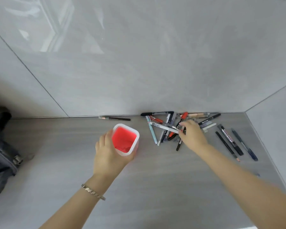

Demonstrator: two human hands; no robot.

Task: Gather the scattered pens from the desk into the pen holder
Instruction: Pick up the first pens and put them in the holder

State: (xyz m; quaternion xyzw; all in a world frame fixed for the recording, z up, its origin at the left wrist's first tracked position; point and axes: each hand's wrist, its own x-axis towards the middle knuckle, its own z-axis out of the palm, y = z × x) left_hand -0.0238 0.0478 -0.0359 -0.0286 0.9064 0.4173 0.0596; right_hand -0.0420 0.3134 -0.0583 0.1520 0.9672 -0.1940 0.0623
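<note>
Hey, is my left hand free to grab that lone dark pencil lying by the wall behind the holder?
Probably not right now. Your left hand is wrapped around the pen holder, so it's occupied. The pencil itself lies in the open beyond the holder, with nothing on top of it; let go and the way looks clear.

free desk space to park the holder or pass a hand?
Bare: the desk strip between the two forearms, and left of the pen holder up to the bag. Crowded: the pen pile by the wall, under the right hand.
</note>
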